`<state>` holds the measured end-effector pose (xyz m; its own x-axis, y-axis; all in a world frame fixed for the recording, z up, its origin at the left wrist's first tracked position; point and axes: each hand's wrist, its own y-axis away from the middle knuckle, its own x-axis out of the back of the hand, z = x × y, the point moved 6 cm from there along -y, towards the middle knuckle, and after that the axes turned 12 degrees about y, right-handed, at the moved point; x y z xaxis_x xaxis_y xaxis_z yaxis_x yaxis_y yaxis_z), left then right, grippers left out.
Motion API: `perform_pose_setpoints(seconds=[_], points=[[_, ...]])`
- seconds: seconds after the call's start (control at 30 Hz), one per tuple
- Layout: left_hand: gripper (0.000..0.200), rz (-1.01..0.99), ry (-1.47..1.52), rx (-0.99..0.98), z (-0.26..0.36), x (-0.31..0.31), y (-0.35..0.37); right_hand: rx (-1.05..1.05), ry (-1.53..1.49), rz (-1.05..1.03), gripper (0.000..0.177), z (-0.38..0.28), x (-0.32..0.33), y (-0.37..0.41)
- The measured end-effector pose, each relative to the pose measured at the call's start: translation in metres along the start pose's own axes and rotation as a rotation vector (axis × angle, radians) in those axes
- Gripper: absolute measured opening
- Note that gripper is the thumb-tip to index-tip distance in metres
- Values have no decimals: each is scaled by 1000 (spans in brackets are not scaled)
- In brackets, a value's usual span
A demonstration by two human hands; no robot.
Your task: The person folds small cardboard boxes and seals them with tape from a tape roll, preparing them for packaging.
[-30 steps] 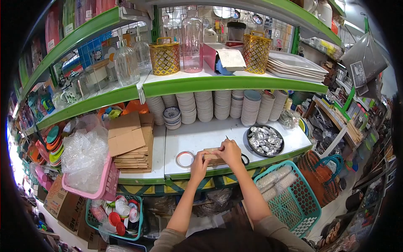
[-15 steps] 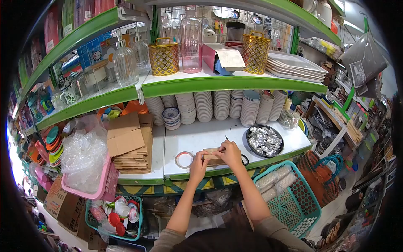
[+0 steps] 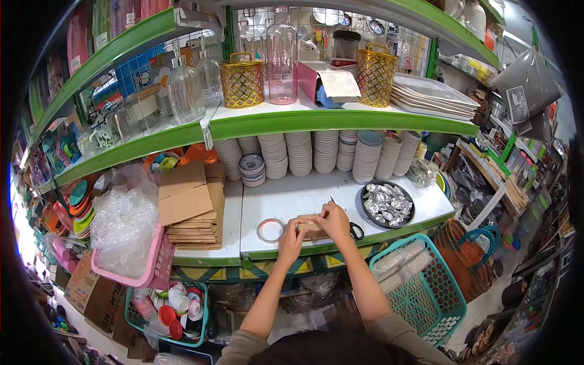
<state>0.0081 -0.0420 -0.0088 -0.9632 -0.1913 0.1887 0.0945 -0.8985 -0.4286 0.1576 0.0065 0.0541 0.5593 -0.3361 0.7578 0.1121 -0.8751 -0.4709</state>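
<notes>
A small brown cardboard box (image 3: 312, 233) is held near the shelf's front edge, between my two hands. My left hand (image 3: 291, 241) closes on its left end, thumb and fingers pinched together. My right hand (image 3: 333, 222) grips its right side with bent fingers. Scissors with black handles (image 3: 357, 231) show just right of my right hand; a pointed tip sticks out beyond its fingers, the part between being hidden. A roll of tape (image 3: 258, 231) lies flat left of my left hand. Farther right, a dark round pan (image 3: 413, 214) holds several foil-wrapped pieces (image 3: 387, 204).
Flattened cardboard (image 3: 184, 210) is piled on the left, beside a pink basket (image 3: 161, 258) of bubble wrap. Stacked bowls (image 3: 300, 155) line the back under a green-edged upper shelf (image 3: 340, 121). Below right stands a teal basket (image 3: 420, 301) with bubble-wrapped rolls.
The whole view has shifted slightly. More of the scissors' handles shows beside my right hand. Both hands keep hold of the cardboard box, with only slight finger movement.
</notes>
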Motion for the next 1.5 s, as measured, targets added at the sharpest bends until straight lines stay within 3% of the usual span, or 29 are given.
perform_pose_setpoints(seconds=[0.13, 0.2, 0.33, 0.4, 0.53, 0.73, 0.8, 0.9, 1.0, 1.2, 1.33, 1.4, 1.5], points=[[27, -9, 31, -9, -2, -2, -2, -11, 52, -2, 46, 1, -7, -1], [28, -14, 36, -3, -1, -1, -2, -22, 112, 94, 49, -2, -6, 1], [28, -11, 24, 0, 2, 0, -1, -36, 80, 45, 52, 3, -6, 2], [28, -13, 24, -5, 1, 0, -2, -60, -4, -82, 54, 6, -9, 3], [30, -22, 28, 28, -3, -1, -1, -72, -33, -99, 54, 4, -6, 11], [35, -3, 26, -30, -4, 1, 0, 91, -302, 68, 48, 10, -15, 35], [38, -10, 27, -46, -5, -1, -1, -72, -630, 82, 49, 15, -15, 47], [44, 15, 34, -68, -5, -2, -1, -256, -758, 121, 52, 32, -24, 58], [49, 2, 58, -41, -2, -3, 1, -376, -737, 108, 48, 41, -24, 65], [50, 6, 52, 82, -8, -4, 8, -412, -509, 96, 47, 33, -7, 69], [50, 15, 60, 119, -4, -2, 10, -395, -499, 145, 46, 42, -12, 70], [50, 21, 89, 135, -2, 0, 11, -456, -531, 3, 50, 43, -17, 72], [49, 40, 102, 178, 3, 0, 13, -486, -545, 34, 49, 47, -21, 73]])
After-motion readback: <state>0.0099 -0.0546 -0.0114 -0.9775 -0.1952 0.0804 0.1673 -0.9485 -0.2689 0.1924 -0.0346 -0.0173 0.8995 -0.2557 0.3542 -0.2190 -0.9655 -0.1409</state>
